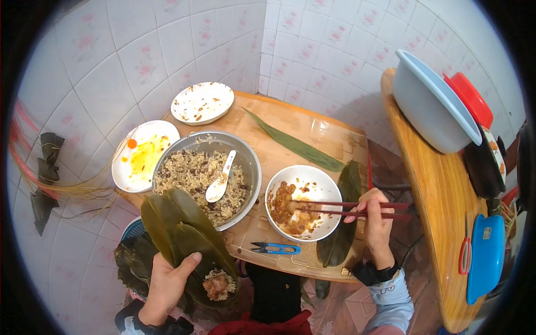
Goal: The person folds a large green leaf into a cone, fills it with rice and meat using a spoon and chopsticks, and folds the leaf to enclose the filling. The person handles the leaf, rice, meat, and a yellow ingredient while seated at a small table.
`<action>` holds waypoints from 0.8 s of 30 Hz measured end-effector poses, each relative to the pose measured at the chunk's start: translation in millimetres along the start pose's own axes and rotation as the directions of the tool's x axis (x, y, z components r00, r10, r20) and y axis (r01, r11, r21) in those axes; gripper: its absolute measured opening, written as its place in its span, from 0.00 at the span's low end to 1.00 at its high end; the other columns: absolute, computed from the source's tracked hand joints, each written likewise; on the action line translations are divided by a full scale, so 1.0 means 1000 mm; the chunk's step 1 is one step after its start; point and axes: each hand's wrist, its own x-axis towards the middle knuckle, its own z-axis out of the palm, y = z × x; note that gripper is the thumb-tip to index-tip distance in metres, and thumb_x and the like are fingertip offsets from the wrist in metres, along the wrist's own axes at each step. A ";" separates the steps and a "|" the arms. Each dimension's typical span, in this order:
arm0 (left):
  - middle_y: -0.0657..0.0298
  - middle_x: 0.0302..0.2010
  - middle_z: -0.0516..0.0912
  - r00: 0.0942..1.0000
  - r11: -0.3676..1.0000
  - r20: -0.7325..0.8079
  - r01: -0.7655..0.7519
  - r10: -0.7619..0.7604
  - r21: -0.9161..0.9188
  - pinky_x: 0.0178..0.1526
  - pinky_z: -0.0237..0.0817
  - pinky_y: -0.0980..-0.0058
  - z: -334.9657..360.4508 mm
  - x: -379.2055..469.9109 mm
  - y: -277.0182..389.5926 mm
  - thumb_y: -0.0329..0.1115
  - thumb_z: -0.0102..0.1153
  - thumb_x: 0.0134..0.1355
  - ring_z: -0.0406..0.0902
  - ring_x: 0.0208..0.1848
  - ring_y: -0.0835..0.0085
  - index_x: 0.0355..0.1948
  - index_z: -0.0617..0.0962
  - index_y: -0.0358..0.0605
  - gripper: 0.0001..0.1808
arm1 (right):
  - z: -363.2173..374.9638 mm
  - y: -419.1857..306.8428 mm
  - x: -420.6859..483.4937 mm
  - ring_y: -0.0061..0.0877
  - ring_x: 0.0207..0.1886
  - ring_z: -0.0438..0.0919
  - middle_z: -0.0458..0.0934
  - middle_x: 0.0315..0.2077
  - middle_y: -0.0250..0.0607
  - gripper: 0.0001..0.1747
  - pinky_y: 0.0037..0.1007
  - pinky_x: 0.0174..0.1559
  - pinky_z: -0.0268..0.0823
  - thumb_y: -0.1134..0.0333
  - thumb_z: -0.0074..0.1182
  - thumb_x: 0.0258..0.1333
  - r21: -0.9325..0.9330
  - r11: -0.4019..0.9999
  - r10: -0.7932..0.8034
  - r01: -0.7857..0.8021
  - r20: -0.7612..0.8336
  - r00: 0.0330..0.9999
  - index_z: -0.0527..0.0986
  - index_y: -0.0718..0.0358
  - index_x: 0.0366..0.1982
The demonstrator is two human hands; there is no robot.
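Note:
My left hand [169, 278] grips several overlapping broad green leaves [188, 234], bent into a hollow at the lower end. Rice with a piece of meat [218, 284] lies in that hollow. My right hand [372, 217] holds dark red chopsticks [351, 204], their tips in the brown meat mixture [284, 205] inside a white bowl [305, 172]. Left of this bowl, a steel basin [256, 167] contains rice mixed with dark beans [188, 167], and a white spoon [222, 180] rests on the rice.
Blue thread snips [276, 248] lie near the table's front edge. Loose leaves [301, 146] lie behind and right of the bowl. Two stained white plates [202, 104] stand at the back left. Leaf-wrapped bundles [49, 167] hang by strings at left. A side table [418, 176] holds basins and red-handled scissors [465, 255].

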 end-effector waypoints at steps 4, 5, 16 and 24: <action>0.65 0.36 0.82 1.000 1.000 0.006 0.015 -0.015 -0.018 0.42 0.67 0.79 0.000 0.001 0.000 0.26 0.57 0.60 0.75 0.37 0.80 0.43 0.79 0.35 0.10 | 0.003 -0.003 0.002 0.24 0.24 0.76 0.70 0.24 0.38 0.13 0.25 0.29 0.69 0.70 0.43 0.64 -0.097 0.992 -0.081 0.084 0.035 0.996 0.70 0.67 0.24; 0.66 0.36 0.82 1.000 1.000 0.010 0.017 -0.016 -0.019 0.42 0.67 0.79 0.000 0.001 0.000 0.26 0.57 0.60 0.75 0.37 0.80 0.43 0.79 0.35 0.10 | 0.004 -0.004 0.002 0.24 0.25 0.76 0.71 0.24 0.39 0.12 0.26 0.30 0.69 0.71 0.44 0.62 -0.149 0.981 -0.112 0.121 0.065 0.992 0.71 0.67 0.24; 0.66 0.37 0.82 0.999 1.000 0.034 0.005 -0.005 0.002 0.43 0.66 0.78 0.004 0.002 0.004 0.27 0.57 0.61 0.75 0.38 0.80 0.43 0.79 0.35 0.10 | -0.001 -0.007 -0.021 0.25 0.20 0.75 0.70 0.24 0.38 0.16 0.28 0.27 0.72 0.66 0.41 0.65 0.115 0.993 0.029 -0.042 0.113 0.993 0.69 0.66 0.23; 0.65 0.37 0.82 0.998 1.000 0.055 -0.008 0.008 -0.009 0.42 0.66 0.78 0.006 0.005 0.005 0.27 0.56 0.61 0.75 0.37 0.80 0.43 0.79 0.35 0.10 | -0.007 0.014 -0.011 0.25 0.18 0.76 0.70 0.20 0.35 0.19 0.27 0.22 0.72 0.55 0.40 0.68 0.513 0.781 0.469 -0.357 -0.105 0.877 0.68 0.61 0.27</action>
